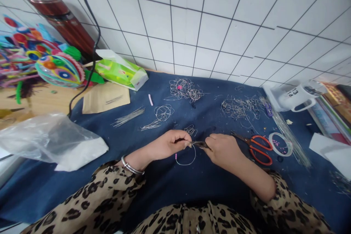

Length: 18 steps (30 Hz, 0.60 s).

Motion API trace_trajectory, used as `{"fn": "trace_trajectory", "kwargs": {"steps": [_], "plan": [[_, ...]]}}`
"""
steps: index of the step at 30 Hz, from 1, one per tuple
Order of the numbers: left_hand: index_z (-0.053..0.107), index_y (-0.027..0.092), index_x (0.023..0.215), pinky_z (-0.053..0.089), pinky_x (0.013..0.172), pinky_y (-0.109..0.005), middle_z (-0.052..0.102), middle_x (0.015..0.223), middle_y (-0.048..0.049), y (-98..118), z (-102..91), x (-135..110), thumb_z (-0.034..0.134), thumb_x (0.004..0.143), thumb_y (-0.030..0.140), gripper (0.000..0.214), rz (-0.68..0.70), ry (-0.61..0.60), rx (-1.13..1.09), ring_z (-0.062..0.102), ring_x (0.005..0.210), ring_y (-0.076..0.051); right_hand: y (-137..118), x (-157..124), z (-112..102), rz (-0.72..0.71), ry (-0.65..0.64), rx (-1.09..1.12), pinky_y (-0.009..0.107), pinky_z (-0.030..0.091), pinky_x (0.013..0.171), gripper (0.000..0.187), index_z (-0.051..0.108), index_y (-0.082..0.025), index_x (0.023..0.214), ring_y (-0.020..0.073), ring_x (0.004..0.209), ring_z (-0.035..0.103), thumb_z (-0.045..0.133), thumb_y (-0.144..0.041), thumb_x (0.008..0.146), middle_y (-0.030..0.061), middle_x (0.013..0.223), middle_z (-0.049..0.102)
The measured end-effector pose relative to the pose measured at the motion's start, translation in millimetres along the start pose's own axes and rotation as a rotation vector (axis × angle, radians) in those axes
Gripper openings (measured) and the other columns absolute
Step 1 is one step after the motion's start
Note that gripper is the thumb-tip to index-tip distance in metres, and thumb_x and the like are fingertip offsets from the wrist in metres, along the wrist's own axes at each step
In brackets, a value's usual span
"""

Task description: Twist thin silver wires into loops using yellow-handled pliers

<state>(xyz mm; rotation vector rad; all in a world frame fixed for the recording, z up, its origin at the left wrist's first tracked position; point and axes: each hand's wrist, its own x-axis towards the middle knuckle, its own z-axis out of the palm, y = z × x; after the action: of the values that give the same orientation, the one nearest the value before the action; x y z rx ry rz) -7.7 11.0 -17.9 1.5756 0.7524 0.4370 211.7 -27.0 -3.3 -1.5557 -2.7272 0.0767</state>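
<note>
My left hand pinches a thin wire loop that hangs below the fingertips. Several small pink beads sit on the loop's left side. My right hand is closed round a pair of dark pliers, whose jaws point left and meet the wire at the left fingertips. What the jaws grip is too small to make out. Just behind the hands lies a small coil of wire. To the right of my right hand rest orange-handled scissors and a round dish with pink beads.
Tangled wire pieces and a flower-like wire bundle lie on the blue cloth. Straight wires are at left, near a plastic bag. A white mug stands right; a red thermos leans by the tiled wall.
</note>
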Motion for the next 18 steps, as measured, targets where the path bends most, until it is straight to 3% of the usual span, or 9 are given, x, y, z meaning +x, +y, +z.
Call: {"fn": "trace_trajectory", "kwargs": {"steps": [8,18], "plan": [[0.058,0.013,0.080,0.031,0.055,-0.019,0.047,0.068,0.0024,-0.3,-0.5,-0.9,0.048,0.084,0.023,0.014,0.000,0.006,-0.066,0.039,0.060,-0.007,-1.4,-2.4,2.6,0.019,0.020,0.025,0.027,0.023,0.058,0.027,0.053,-0.019,0.070,0.0124,0.065,0.050,0.043,-0.038,0.086,0.0001,0.068,0.057],[0.058,0.012,0.084,0.033,0.053,-0.020,0.045,0.063,0.0031,-3.5,5.4,-1.0,0.056,0.080,0.033,0.021,-0.063,0.092,-0.361,0.037,0.055,-0.007,-0.7,-1.1,8.4,0.088,0.122,0.072,0.026,0.023,0.057,0.031,0.050,-0.018,0.065,0.0105,0.060,0.048,0.043,-0.040,0.087,-0.0002,0.064,0.054]]}}
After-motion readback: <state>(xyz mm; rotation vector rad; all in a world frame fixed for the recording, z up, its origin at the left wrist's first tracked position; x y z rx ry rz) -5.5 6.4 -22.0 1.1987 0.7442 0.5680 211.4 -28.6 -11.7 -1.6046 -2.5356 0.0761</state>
